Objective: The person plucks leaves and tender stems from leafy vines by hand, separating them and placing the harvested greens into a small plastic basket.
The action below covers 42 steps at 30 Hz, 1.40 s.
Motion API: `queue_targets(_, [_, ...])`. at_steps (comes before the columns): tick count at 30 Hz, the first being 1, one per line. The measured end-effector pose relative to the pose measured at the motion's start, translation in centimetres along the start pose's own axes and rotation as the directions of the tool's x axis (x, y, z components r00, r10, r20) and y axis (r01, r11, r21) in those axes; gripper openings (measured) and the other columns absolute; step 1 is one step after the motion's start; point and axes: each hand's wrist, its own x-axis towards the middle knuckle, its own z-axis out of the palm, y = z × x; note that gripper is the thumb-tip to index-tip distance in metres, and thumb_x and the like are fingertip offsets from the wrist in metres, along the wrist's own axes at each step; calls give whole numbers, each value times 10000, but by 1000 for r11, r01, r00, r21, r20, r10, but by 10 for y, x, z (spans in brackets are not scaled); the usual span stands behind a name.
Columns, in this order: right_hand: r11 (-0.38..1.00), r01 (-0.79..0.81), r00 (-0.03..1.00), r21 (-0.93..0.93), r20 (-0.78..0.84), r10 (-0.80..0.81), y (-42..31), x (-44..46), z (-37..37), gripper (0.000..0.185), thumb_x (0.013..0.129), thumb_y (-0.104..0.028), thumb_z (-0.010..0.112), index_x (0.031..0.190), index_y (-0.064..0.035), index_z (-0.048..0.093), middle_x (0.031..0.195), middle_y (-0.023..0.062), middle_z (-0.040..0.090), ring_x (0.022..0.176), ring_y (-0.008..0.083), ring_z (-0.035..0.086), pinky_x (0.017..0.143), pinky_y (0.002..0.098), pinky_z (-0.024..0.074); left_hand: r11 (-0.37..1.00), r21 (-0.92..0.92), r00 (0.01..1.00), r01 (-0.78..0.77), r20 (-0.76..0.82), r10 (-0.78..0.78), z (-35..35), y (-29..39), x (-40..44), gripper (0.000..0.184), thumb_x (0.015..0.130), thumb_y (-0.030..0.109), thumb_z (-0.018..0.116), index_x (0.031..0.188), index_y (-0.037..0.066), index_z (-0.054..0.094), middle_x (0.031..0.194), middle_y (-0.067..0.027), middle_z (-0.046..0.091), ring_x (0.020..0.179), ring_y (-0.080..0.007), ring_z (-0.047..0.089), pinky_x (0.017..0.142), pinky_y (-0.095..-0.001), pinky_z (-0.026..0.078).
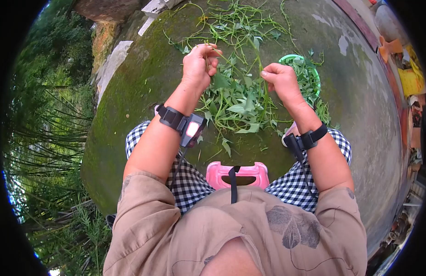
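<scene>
Pinching a thin green stem (259, 60) in the right hand (285, 83), just above the leafy pile (243, 108). Long axis runs away from the person, far end leaning slightly left; can't tell which end is the growing tip. I'd guess it's light, bendy and easy to snap, leaves soft and quick to bruise, so grab the stalk. Left hand (198, 66) is closed too, thumb and fingers seemingly on 1 slim stem piece, mostly hidden. So that's 2 hands, well apart. Beyond the pile there's a vine tangle (243, 25); right of it, 1 green basket (318, 83) holding leaves. All on mossy ground (130, 92).
</scene>
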Motion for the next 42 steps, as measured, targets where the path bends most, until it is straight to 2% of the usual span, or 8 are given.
queue_targets(5, [936,-217,970,278,168,175,-6,-7,-8,105,874,-161,653,829,-67,660,645,-36,582,531,65,543,485,198,380,995,100,994,8,108,-19,-5,4,-11,155,888,160,487,962,35,540,806,-121,633,570,-119,500,426,-233,344])
queue_targets(12, [925,-255,955,283,220,197,-11,-7,-3,121,878,-172,652,824,-65,645,660,-31,587,513,63,537,486,193,386,968,139,931,208,275,-240,19,-16,-33,145,896,175,448,965,65,512,700,-67,530,586,-215,557,501,-325,494])
queue_targets(15, [947,-220,962,236,214,170,-15,-7,4,133,870,-158,661,794,-50,636,643,-20,582,493,69,530,456,206,395,923,120,896,366,223,-384,30,-24,-43,119,903,185,517,951,77,537,670,10,471,505,-83,434,417,-235,308])
queue_targets(18, [966,-131,976,222,200,87,-11,-4,13,154,837,-118,687,741,-15,625,598,3,564,449,82,510,393,241,403,922,296,952,249,101,-289,42,-27,-51,75,861,142,608,858,82,564,627,61,431,455,-25,326,401,-217,197])
queue_targets(27, [999,-32,980,34,199,25,-11,-1,21,193,790,-173,696,716,-14,617,592,14,565,465,91,519,409,262,419,941,308,985,140,50,-163,42,-34,-51,84,783,65,609,719,76,556,591,56,427,438,-27,319,392,-221,214])
queue_targets(35, [1000,23,979,7,202,-24,-13,-4,26,186,792,-163,691,726,-8,612,595,8,559,473,92,516,425,262,421,875,418,960,-245,229,160,20,-59,-35,83,787,106,583,725,66,545,590,28,437,445,-51,341,400,-234,251])
queue_targets(39, [998,-16,976,61,218,3,-15,-5,24,124,827,-112,671,778,-10,620,632,-8,551,496,71,509,415,242,420,975,213,996,60,50,-72,31,-42,-43,73,793,108,579,746,60,552,593,12,447,444,-69,356,401,-237,261])
queue_targets(42, [993,-34,976,109,216,10,-7,-3,23,148,822,-119,674,750,-2,617,609,11,557,468,85,512,414,252,412,980,172,995,102,-22,-100,32,-38,-38,98,818,113,551,744,48,547,636,-25,517,460,-89,400,399,-240,287])
